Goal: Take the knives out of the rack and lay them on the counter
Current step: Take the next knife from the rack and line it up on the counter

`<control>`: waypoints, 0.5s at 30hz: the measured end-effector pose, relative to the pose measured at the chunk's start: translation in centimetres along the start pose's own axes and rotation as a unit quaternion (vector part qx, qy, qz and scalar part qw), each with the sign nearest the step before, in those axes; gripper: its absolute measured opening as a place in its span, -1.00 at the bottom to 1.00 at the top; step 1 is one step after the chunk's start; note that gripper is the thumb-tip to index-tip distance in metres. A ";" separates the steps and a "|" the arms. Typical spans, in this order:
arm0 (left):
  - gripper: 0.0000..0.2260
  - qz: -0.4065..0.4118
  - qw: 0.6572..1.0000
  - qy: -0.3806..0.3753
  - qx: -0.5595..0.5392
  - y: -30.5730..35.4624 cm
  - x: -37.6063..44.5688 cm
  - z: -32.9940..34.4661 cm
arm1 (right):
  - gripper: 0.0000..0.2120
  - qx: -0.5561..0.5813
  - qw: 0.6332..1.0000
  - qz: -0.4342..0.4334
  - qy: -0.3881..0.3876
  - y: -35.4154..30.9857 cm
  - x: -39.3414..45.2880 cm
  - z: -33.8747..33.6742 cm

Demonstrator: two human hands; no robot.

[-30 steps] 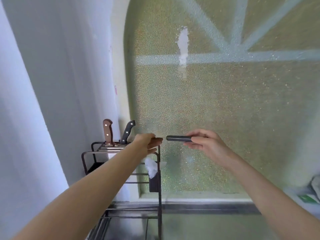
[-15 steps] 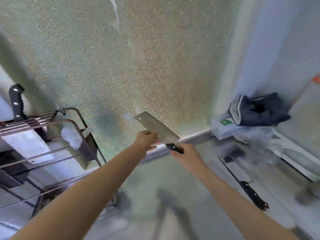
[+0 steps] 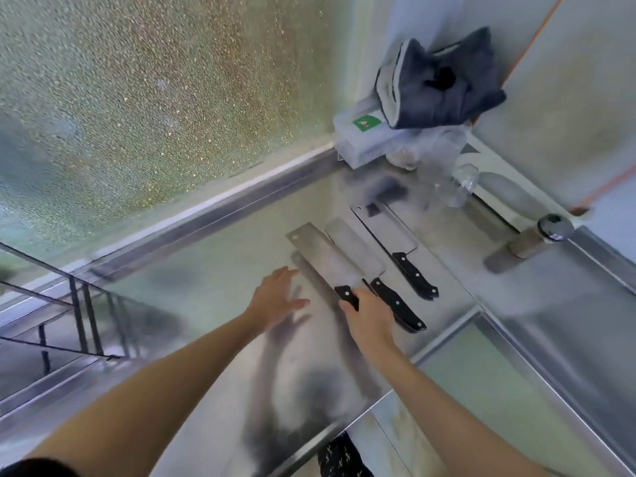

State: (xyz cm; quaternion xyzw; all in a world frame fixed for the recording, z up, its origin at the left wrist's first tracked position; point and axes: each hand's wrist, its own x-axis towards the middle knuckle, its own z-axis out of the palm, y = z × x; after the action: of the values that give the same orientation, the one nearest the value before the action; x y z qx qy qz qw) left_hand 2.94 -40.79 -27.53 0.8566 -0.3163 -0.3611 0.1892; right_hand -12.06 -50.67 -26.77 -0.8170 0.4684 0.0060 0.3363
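Observation:
My right hand [image 3: 370, 313] grips the black handle of a cleaver [image 3: 318, 251], whose wide steel blade lies just above or on the steel counter [image 3: 213, 270]. My left hand [image 3: 277, 297] hovers open to the left of the blade, fingers spread, touching nothing. Two more black-handled cleavers lie flat to the right: a middle cleaver [image 3: 358, 249] and a far cleaver [image 3: 389, 232], both blades pointing away from me. Only the black wire rack's [image 3: 79, 301] right end shows at the left edge; its knife slots are out of view.
A dark grey cloth [image 3: 437, 87] sits on a white box [image 3: 364, 136] in the back right corner, with clear glassware [image 3: 447, 180] beside it. A sink drain plug [image 3: 554, 227] and a sunken sink lie to the right. Frosted glass backs the counter.
The view swung from the rack to the right and down to the counter. The cleaver came out of the rack and down beside two others. My left hand let go of the blade.

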 end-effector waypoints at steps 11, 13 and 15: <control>-0.25 0.059 0.975 -0.038 0.210 -3.1 0.5 3.7 | -0.73 -0.055 0.998 0.001 0.007 3.0 0.0 2.5; -0.25 0.063 0.973 -0.037 0.219 -3.4 0.6 3.8 | -0.71 -0.057 0.998 0.004 0.002 3.0 -0.1 2.7; -0.24 0.065 0.971 -0.036 0.226 -3.7 0.7 3.9 | -0.69 -0.061 0.998 0.005 0.000 3.0 -0.1 2.8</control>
State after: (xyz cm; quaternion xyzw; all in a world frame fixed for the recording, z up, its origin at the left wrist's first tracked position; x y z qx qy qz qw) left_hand 1.89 -38.94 -32.52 0.8414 -0.4511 -0.2975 0.0020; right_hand -13.55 -49.99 -30.51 -0.8340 0.4707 0.0367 0.2856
